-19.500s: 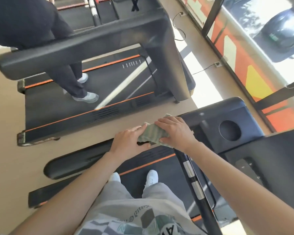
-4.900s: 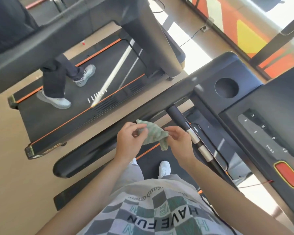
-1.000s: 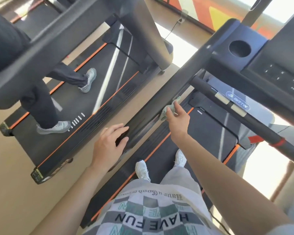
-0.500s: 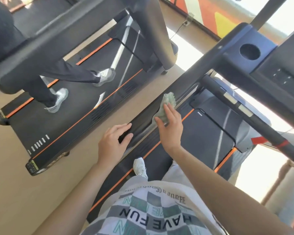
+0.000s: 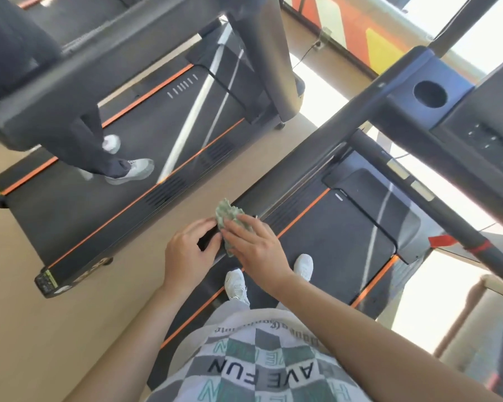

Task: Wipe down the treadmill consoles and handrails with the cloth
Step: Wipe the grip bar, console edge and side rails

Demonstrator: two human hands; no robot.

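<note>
Both bare forearms rise from the lower edge and converge at centre frame. The left hand (image 5: 190, 250) curls thumb and fingers round the end of the handrail (image 5: 308, 149). Just right of it, the right hand (image 5: 256, 248) lies palm-down, fingers straight, pressing the cloth (image 5: 227, 213).

A gym: treadmills (image 5: 145, 181) side by side, another person (image 5: 99, 152) walking on one.
</note>
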